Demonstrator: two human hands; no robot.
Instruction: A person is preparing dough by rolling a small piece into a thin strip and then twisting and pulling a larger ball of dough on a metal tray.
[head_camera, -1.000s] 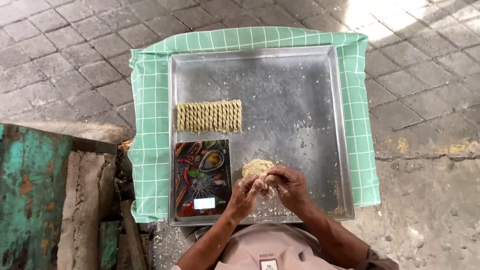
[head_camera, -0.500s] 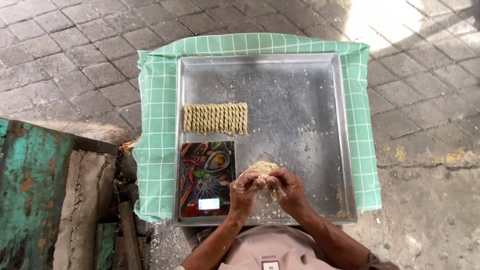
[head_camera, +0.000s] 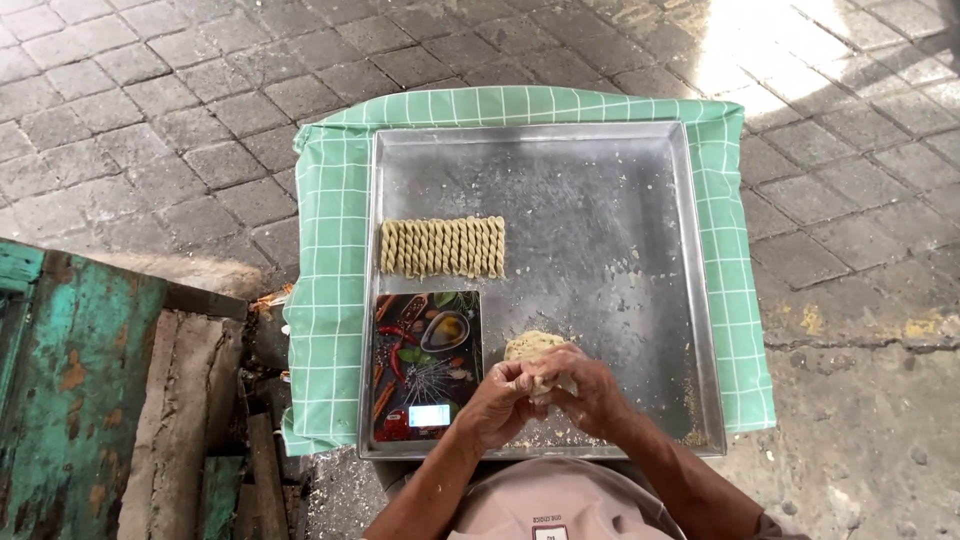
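A steel tray (head_camera: 600, 200) holds twisted dough sticks (head_camera: 443, 247) beyond the hands and a kitchen scale (head_camera: 425, 365) beside the left hand (head_camera: 500, 405). The left hand and right hand (head_camera: 585, 390) are pressed together, pinching a dough lump (head_camera: 532, 347).

The near left of the metal tray (head_camera: 640, 200) is taken up by a kitchen scale (head_camera: 425, 365), with a row of twisted dough sticks (head_camera: 443, 247) just beyond it. The far half and right side are left open for the hands. A raised rim bounds every side.
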